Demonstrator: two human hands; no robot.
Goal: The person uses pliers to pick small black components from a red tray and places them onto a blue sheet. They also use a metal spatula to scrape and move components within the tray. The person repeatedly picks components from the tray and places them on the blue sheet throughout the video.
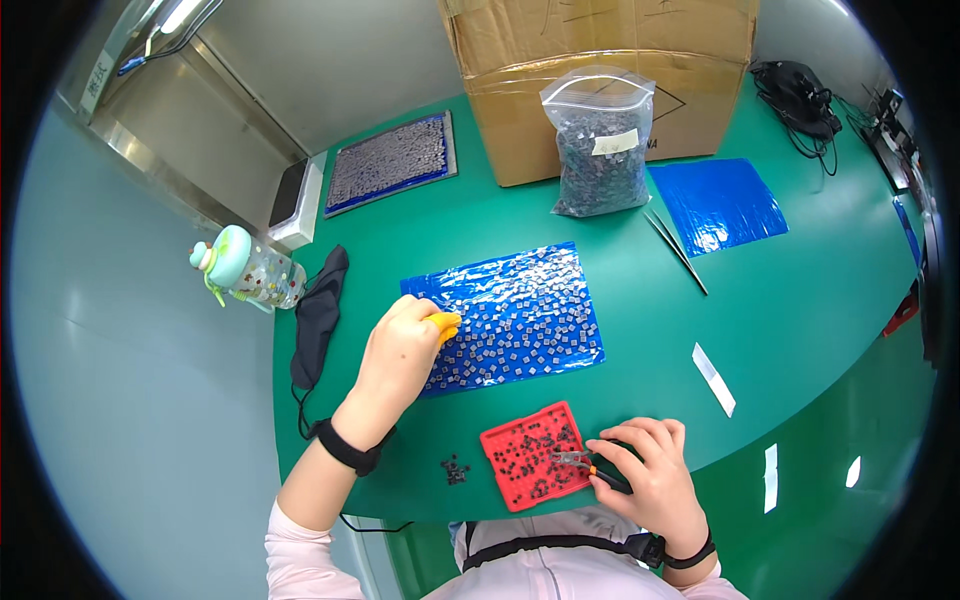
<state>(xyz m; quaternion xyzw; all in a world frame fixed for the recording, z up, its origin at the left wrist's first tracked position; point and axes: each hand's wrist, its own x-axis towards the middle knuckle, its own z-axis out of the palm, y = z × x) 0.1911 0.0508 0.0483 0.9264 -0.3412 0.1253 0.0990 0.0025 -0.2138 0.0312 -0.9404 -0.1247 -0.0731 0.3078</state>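
Observation:
My left hand [405, 355] rests on the left edge of a blue tray [560, 262] covered with several small grey square parts; an orange-capped fingertip shows at its thumb side. My right hand [648, 474] grips a pair of small pliers or tweezers [585, 464] whose tip lies over a red perforated tray [508, 442] near the table's front edge. The red tray holds several small dark parts. A little pile of dark parts [455, 469] lies left of the red tray.
On the green table [800, 300] stand a cardboard box [600, 60], a clear zip bag of grey parts [600, 140], an empty blue tray [715, 203], a filled tray [390, 160], long tweezers [677, 252], a black mask [318, 312], a pastel bottle [245, 268] and a white slip [714, 378].

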